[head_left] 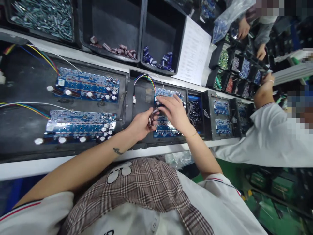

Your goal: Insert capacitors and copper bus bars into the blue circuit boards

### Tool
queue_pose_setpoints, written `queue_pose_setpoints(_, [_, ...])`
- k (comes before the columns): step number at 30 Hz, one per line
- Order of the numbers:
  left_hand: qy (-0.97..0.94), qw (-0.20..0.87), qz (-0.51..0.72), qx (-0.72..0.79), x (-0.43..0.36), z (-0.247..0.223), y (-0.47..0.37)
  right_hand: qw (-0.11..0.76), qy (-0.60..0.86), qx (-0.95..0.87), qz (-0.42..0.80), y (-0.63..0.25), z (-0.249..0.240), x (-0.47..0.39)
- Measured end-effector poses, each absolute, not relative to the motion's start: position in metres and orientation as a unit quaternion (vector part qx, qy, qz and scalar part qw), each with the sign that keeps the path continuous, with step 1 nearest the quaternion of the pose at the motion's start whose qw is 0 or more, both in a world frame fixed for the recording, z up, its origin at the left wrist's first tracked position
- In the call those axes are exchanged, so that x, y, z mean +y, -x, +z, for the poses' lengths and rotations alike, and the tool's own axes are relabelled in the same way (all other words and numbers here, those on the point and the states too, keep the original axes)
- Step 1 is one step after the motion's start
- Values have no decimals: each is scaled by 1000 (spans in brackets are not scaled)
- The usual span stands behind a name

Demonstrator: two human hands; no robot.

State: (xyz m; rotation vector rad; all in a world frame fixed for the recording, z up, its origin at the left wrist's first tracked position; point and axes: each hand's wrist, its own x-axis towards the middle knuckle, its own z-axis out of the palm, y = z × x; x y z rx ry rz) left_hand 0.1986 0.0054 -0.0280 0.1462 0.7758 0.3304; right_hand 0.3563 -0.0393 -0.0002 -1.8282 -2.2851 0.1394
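Observation:
My left hand [144, 123] is closed around a few brown capacitors [151, 120], just left of the blue circuit boards in the middle tray. Over the upper board [160, 93] my right hand [174, 111] reaches with bent fingers near its left end; whatever its fingertips hold is too small to make out. The lower board [166, 133] lies partly under my hands. Colored wires [149, 77] rise from the upper board to a white connector [134, 99]. In the left tray, two more blue boards [88, 85] carry large capacitors along their lower edges.
Black bins hold green parts [44, 19], brown capacitors [122, 51] and blue capacitors [166, 61]. A printed sheet [194, 49] lies beside them. Small part bins [230, 83], a tray with boards [222, 126] and other people's hands [265, 86] are at the right.

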Motion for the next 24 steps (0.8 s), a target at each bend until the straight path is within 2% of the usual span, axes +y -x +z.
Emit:
queue_pose_setpoints(2, [-104, 923, 140, 344, -10, -22, -197, 134, 631, -761, 71, -351, 15, -67])
queue_pose_setpoints(5, [-115, 941, 66, 312, -42, -15, -194, 130, 660, -738, 61, -352, 25, -115])
queue_pose_setpoints(10, [-111, 938, -23, 329, -85, -19, -193, 76, 700, -708, 53, -372, -3, -161])
queue_pose_setpoints(16, [-122, 933, -25, 338, -96, -30, -194, 78, 681, -725, 67, -379, -21, -164])
queue_pose_setpoints(24, [-120, 925, 12, 360, -89, -16, -190, 51, 640, -766, 27, -377, -25, -166])
